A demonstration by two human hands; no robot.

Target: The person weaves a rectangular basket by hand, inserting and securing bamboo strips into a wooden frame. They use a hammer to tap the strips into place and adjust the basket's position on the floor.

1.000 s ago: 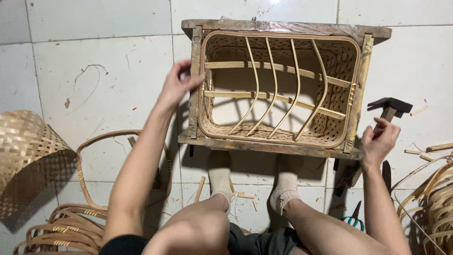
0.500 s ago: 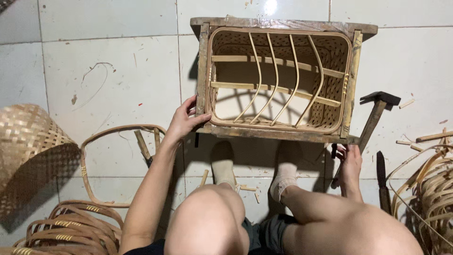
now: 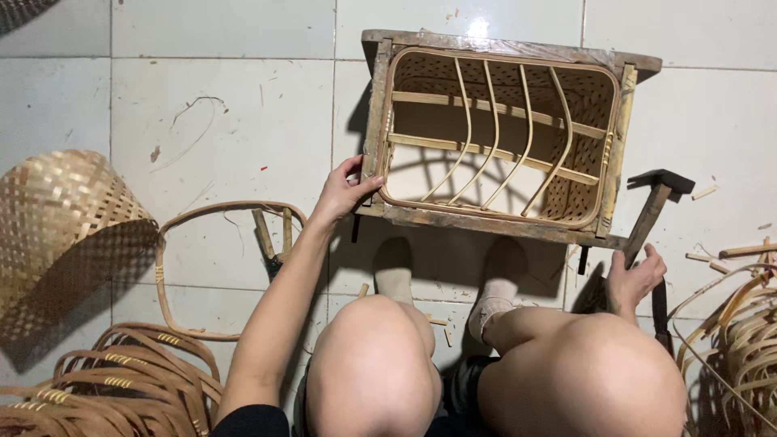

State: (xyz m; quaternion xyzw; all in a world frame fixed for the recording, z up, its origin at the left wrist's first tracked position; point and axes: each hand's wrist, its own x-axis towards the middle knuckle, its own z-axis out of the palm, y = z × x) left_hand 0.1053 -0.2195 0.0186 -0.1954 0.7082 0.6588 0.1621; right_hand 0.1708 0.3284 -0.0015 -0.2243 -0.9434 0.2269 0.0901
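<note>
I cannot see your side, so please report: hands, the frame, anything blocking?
Left hand grips wooden frame corner. Right hand holds hammer handle. Basket seated inside frame. Nothing blocking.

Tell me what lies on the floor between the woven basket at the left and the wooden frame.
In the head view, between the woven basket and the wooden frame lies a bent rattan hoop, then bare tile.

Tan woven basket (image 3: 502, 137) – white tiled floor (image 3: 218, 97)
</note>
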